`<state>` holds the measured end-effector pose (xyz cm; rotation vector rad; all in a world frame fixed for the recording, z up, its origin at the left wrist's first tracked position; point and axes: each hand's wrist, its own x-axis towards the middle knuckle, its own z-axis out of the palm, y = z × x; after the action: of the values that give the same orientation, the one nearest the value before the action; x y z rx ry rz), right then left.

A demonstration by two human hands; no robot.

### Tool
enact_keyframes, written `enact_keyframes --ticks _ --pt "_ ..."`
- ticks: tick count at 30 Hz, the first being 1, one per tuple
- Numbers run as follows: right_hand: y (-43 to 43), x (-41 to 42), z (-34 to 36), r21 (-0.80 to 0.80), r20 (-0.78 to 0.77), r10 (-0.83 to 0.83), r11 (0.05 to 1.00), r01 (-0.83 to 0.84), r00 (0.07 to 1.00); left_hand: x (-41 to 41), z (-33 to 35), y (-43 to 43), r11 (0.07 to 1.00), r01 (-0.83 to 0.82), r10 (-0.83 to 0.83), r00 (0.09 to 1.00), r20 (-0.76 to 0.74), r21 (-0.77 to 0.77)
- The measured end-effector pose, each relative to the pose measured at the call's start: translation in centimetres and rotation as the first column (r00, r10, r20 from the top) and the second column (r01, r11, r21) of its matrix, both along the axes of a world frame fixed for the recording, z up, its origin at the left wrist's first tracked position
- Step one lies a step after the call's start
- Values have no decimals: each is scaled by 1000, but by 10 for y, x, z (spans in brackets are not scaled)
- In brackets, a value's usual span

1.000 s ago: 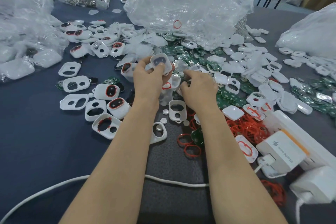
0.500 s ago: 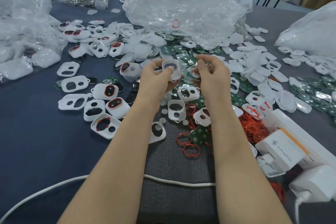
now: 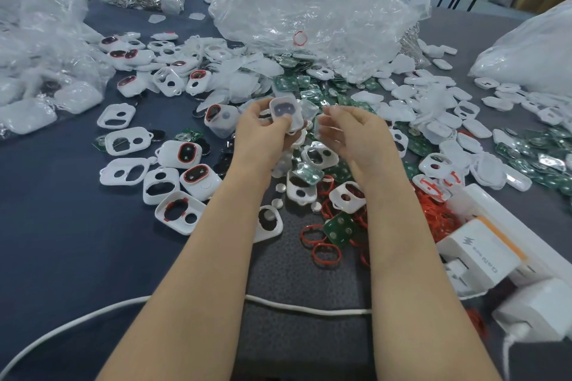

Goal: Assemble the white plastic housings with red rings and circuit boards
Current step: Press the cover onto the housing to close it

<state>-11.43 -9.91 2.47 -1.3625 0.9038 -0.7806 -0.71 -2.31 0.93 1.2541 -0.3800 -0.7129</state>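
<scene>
My left hand grips a white plastic housing with a dark oval insert, held up over the middle of the pile. My right hand is just to its right, a small gap between them. Its fingers are curled and pinch a small pale piece that is blurred. Loose red rings and a green circuit board lie on the dark mat below my wrists. Housings fitted with red rings sit to the left, and empty white housings lie beyond them.
A big crumpled clear bag stands behind the pile, with more bags at the left and right. White chargers on a power strip sit near right beside a heap of red rings. A white cable crosses under my forearms.
My right hand has lifted off the pile with a small piece and come level with the left. My left hand has brought the housing to the right, closer to it.
</scene>
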Motion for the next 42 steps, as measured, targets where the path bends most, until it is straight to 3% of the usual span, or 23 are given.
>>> enact_keyframes --ticks 2,4,6,8,11,13,19,21,24,26,29,37,42 --pt "0 -5 2 -265 -225 -82 964 20 971 1 1 1 999 -47 47 999 2 2" --pt "2 -11 7 -405 -358 -50 908 -107 932 2 1 1 994 -111 111 994 12 -10" --pt "7 -16 14 -384 -521 103 859 -340 847 3 1 1 986 -161 161 987 14 -33" --pt "14 -17 19 -281 -693 229 787 -549 683 3 2 1 984 -172 173 985 6 -47" --pt "24 -7 19 -228 -862 195 676 -701 468 2 2 0 985 -169 170 985 29 -38" --pt "29 0 16 -258 -892 126 649 -716 435 2 2 0 987 -161 162 986 35 -30" --pt "20 -1 10 -316 -814 130 718 -620 566 -1 4 2 990 -136 136 991 16 -19" --pt "16 -3 9 -371 -747 99 759 -535 658 -2 4 2 992 -124 124 992 12 -13" --pt "11 -5 9 -458 -443 -31 867 -197 896 -2 3 2 997 -81 81 997 -2 -12" --pt "8 -5 9 -389 -165 -120 920 47 979 -3 2 2 999 -51 51 999 3 -12" --pt "7 -5 8 -359 -19 -177 920 158 984 -4 1 0 999 -9 8 1000 -21 -44" --pt "5 0 6 -40 199 -74 996 83 977 -5 -3 -3 998 38 -41 998 -52 -57" --pt "5 1 0 -323 0 -78 943 74 997 -5 -1 -5 1000 24 -24 999 -41 -19"
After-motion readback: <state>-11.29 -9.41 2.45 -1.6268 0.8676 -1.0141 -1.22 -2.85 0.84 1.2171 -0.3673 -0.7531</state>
